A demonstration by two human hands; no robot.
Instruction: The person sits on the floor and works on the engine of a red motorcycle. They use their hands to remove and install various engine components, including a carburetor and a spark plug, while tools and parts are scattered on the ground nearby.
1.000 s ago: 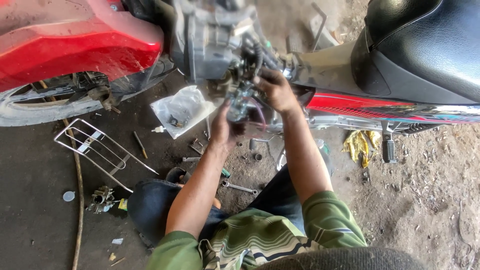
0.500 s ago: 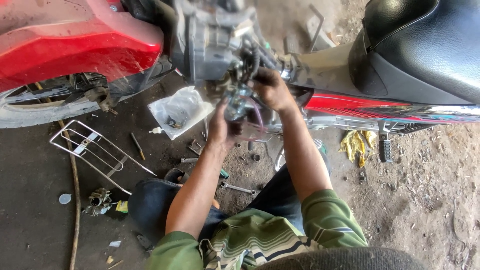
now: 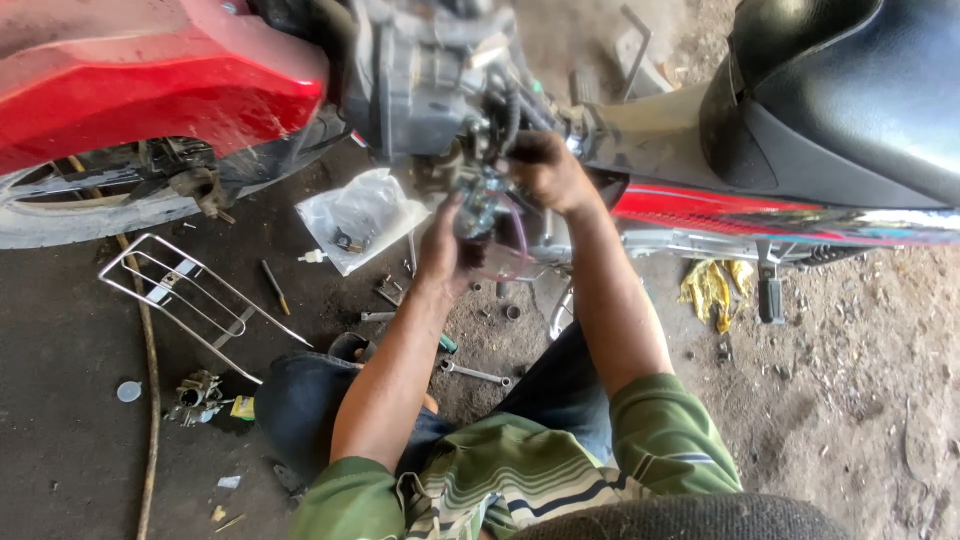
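I crouch beside a red motorcycle (image 3: 150, 95) with a black seat (image 3: 850, 90). Both hands are up at the grey engine (image 3: 420, 80). My left hand (image 3: 442, 245) grips a small metal carburettor-like part (image 3: 480, 205) from below, just under the engine. My right hand (image 3: 545, 170) closes over the same part from above and the right, against black hoses. A purple tube hangs below the part.
On the dirt floor lie a clear plastic bag of small parts (image 3: 360, 215), a wire rack (image 3: 185, 295), a screwdriver (image 3: 275, 287), a wrench (image 3: 478, 374), an old carburettor (image 3: 195, 395), a yellow rag (image 3: 712, 288). The front tyre (image 3: 60, 215) stands at left.
Both hands stay on the part at the engine; my right hand has shifted slightly left and upward on it. The view has drifted a little.
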